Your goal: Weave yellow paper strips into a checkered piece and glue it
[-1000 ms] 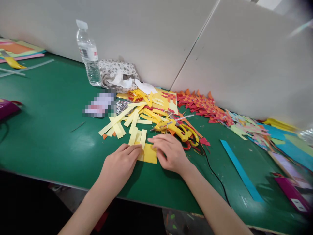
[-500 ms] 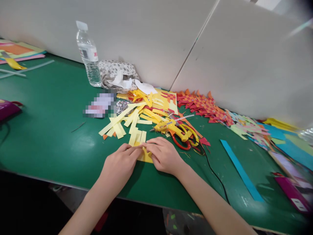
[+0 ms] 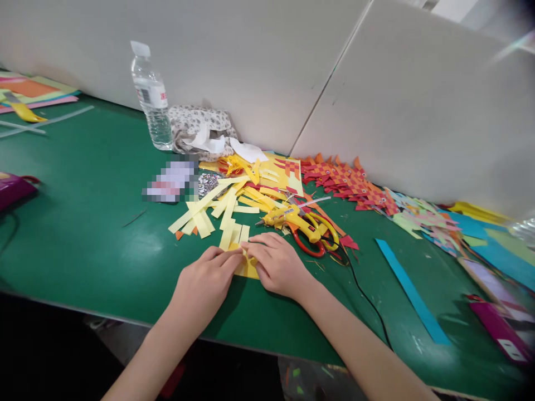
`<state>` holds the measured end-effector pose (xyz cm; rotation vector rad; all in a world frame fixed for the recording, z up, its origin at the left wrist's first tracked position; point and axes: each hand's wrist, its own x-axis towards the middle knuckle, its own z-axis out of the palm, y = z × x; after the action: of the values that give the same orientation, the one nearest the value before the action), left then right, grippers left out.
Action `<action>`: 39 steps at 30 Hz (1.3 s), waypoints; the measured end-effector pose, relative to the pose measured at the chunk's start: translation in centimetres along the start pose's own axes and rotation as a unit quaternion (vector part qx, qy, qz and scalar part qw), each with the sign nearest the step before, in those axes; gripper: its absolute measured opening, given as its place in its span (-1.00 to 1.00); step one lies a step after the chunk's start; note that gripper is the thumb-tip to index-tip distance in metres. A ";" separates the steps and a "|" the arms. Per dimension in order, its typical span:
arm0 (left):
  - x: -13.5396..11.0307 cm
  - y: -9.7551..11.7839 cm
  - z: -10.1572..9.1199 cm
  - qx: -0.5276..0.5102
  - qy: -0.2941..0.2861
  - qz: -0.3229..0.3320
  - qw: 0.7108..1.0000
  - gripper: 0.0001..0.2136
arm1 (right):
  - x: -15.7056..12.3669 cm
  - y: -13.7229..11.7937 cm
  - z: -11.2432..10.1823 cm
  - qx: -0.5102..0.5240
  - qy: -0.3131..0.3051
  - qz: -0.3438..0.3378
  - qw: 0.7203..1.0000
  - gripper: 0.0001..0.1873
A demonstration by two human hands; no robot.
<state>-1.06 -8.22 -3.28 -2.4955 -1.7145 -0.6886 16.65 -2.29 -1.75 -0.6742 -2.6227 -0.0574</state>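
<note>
The yellow paper [image 3: 248, 271] is laid on the green surface [image 3: 112, 267], directly under the fingers of both hands; its own long axis is hidden by them. Pale strips [image 3: 226, 238] are set just beyond the fingertips, their long axes directed away from the body. The leftmost is approached more closely by the left hand [image 3: 209, 277], the rightmost by the right hand [image 3: 281, 264]. All fingers are bent and held narrow, tips close together; whether anything is pinched cannot be told.
</note>
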 end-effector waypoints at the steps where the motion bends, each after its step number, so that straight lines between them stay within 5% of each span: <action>1: 0.0 0.0 0.0 0.003 0.003 0.002 1.000 -0.75 | 0.0 0.0 0.0 -0.002 0.001 0.001 1.000 -0.77; 21: 0.0 0.2 0.0 0.060 -0.006 0.059 0.996 -0.69 | 0.0 0.1 0.1 -0.006 0.000 0.001 1.000 -0.73; 29: 0.4 -0.4 -0.9 -0.145 0.006 -0.092 0.985 -0.81 | -0.2 0.1 0.1 -0.002 -0.022 -0.002 1.000 -0.78; 32: 0.8 -1.4 -1.4 -0.112 0.030 -0.157 0.981 -0.78 | -0.3 0.1 0.1 0.009 -0.025 0.001 1.000 -0.78; 39: 1.6 -2.9 -1.4 -0.070 -0.016 -0.098 0.993 -0.73 | -0.3 0.1 0.1 0.015 -0.025 0.005 1.000 -0.80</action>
<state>-3.63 -6.07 -2.01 -2.4603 -2.0102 -0.8139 16.86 -2.25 -1.99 -0.6880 -2.6622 0.0013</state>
